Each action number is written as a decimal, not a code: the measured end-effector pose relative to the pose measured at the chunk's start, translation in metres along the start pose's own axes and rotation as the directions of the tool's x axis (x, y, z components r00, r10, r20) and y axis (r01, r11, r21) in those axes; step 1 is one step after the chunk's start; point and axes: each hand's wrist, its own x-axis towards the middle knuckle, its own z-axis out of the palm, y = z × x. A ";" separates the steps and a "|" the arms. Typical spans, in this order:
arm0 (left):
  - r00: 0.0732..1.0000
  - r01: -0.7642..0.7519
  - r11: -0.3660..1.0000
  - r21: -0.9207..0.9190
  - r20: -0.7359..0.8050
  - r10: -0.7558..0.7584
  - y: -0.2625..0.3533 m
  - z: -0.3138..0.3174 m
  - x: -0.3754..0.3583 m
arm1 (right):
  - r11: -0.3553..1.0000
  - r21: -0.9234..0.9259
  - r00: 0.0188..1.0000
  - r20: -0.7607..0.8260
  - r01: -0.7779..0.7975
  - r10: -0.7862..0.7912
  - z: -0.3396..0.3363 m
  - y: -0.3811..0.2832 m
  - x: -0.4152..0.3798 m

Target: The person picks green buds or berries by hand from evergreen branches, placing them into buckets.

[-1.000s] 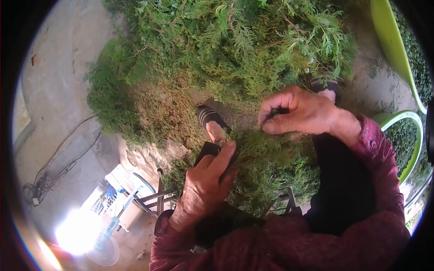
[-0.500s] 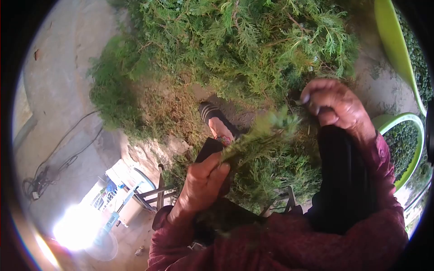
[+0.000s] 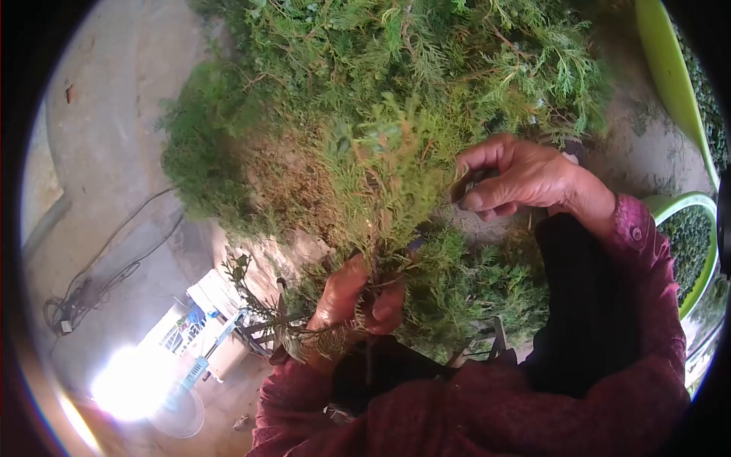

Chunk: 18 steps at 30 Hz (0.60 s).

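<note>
My left hand [image 3: 354, 297] is closed round the stem of a leafy green branch [image 3: 377, 183], whose fronds stand up above the fingers, while a side twig [image 3: 266, 316] hangs over the wrist. To the right of the branch, my right hand [image 3: 506, 175] has its thumb and fingers pressed together on something small and dark that I cannot make out. Beyond both hands lies a large pile of green branches [image 3: 343, 68]. More cut greenery [image 3: 472, 282] lies between my knees.
Green containers [image 3: 674, 76] [image 3: 704, 266] full of small leaves stand at the right. At the left, a cable [image 3: 99, 289] lies on the concrete floor [image 3: 114, 152], near a fan [image 3: 177, 411] and a bright light. Brown dry bits [image 3: 285, 183] lie beside the pile.
A larger branch with a side twig now stands upright in my left hand, where a smaller sprig leaned right. My right hand has moved left, nearer the branch.
</note>
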 end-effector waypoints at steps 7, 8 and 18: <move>0.993 0.047 0.996 -0.078 0.114 -0.038 -0.010 -0.014 0.007 | 0.989 -0.144 0.996 -0.090 -0.039 0.026 0.014 0.002 0.007; 0.988 0.048 0.997 -0.052 0.148 -0.040 -0.010 -0.013 0.008 | 0.992 -0.126 0.996 -0.087 -0.026 0.015 0.015 0.003 0.009; 0.997 0.036 0.981 0.190 -0.067 -0.024 -0.001 0.010 0.007 | 0.884 0.065 0.844 -0.340 0.462 -0.416 -0.010 -0.026 -0.010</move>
